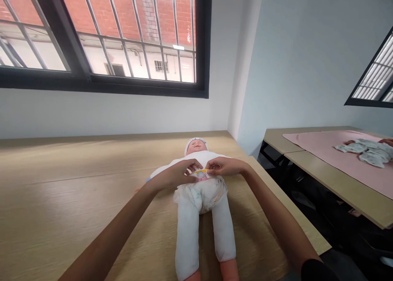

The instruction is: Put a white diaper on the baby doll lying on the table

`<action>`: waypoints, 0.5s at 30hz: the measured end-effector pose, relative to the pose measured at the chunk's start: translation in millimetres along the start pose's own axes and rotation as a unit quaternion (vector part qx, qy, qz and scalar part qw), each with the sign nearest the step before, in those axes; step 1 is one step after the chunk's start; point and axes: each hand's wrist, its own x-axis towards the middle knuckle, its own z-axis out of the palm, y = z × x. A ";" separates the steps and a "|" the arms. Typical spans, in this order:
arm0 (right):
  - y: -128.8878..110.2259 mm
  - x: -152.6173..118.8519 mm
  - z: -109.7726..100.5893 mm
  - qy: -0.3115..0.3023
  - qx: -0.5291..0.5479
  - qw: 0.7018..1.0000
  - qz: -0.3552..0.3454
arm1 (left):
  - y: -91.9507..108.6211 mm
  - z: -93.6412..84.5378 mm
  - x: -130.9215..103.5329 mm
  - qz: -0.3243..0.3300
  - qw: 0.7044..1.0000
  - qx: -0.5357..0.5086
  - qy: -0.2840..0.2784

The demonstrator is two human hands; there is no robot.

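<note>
A baby doll (196, 146) in a white cap and white top lies on its back on the wooden table (76, 207), its head toward the wall and its legs toward me. Round its hips is a white diaper (202, 195) with a yellow-edged, printed waistband. My left hand (181, 172) pinches the waistband's left part, fingers bent. From the other side my right hand (222, 166) has its fingers closed on the right part of the same band. Both hands rest close together over the doll's belly.
A second table (337, 191) at the right bears a pink cloth (322, 150) with another clothed doll (368, 150) on it. A barred window (138, 84) and a wall stand behind my table. A dark gap separates the two tables.
</note>
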 end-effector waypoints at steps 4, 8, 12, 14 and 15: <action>-1.8 0.7 2.1 0.002 -0.001 1.000 0.008 | -2.5 0.4 3.0 0.028 0.999 -0.025 -0.031; 3.6 -1.1 -1.5 -0.011 0.011 1.000 0.008 | -4.5 -0.6 3.9 0.034 0.998 -0.046 -0.031; 9.4 -7.1 -9.6 -0.021 -0.002 0.999 0.047 | -4.0 -0.7 4.4 0.026 0.998 -0.051 -0.034; 9.9 -8.9 -12.5 -0.030 -0.020 0.997 0.063 | -3.1 -1.1 4.6 0.024 0.997 -0.054 -0.044; 9.6 -9.2 -13.2 -0.033 -0.025 0.997 0.063 | -2.9 -1.3 4.7 0.023 0.997 -0.057 -0.050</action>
